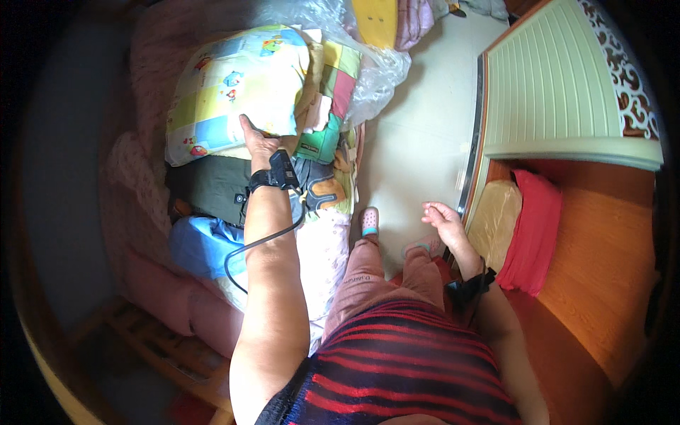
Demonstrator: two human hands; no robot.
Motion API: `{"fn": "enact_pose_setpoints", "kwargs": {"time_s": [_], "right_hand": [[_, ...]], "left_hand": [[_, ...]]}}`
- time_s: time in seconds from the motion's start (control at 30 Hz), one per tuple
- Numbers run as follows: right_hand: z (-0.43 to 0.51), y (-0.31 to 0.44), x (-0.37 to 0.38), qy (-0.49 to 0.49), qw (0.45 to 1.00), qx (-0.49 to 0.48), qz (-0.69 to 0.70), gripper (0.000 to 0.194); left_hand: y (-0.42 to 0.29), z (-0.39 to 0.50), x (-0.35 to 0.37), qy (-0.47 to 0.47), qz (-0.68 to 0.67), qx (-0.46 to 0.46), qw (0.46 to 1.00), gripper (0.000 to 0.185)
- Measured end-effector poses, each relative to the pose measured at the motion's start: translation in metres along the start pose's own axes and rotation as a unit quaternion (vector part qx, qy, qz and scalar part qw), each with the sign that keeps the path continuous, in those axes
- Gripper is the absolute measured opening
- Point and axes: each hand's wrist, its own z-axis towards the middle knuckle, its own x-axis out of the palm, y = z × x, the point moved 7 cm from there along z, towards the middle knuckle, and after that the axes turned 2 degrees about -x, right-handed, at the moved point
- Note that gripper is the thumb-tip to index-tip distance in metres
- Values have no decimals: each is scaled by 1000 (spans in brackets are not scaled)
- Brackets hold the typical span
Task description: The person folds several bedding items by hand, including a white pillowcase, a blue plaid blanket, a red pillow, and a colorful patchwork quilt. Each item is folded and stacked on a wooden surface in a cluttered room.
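Observation:
My left hand (258, 142) grips the near edge of a pillow (239, 90) in a patchwork print with cartoon figures. The thumb lies on top, while the other fingers are hidden beneath. Under and beside this pillow are folded tan cloth (312, 74) and a green, pink and yellow fabric item (334, 101). Nearer to me lies dark grey-green folded fabric (210, 186), with blue cloth (204, 244) next to it. My right hand (445, 222) hovers over the floor by the cabinet, its fingers loosely curled and nothing visible in it.
Clear plastic sheeting (377, 79) lies at the far end of the bed, near a yellow panel (376, 21). On the right, a pale green slatted door (547, 85) stands open. Inside the wooden cabinet (600, 244) are red fabric (534, 234) and a tan bundle (496, 223).

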Motion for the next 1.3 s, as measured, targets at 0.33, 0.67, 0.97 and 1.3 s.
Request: {"fn": "enact_pose_setpoints", "kwargs": {"time_s": [0.33, 0.67, 0.97, 1.3], "right_hand": [[17, 18, 43, 66, 996, -20, -55, 27], [67, 86, 199, 291, 878, 44, 377, 66], [90, 42, 221, 263, 839, 156, 451, 45], [42, 98, 149, 213, 900, 44, 377, 45]], "left_hand": [[-48, -44, 8, 34, -13, 35, 999, 54], [-3, -241, -113, -31, 90, -87, 992, 51], [-24, -199, -146, 82, 66, -49, 993, 61], [-3, -181, -133, 111, -56, -50, 991, 70]]}}
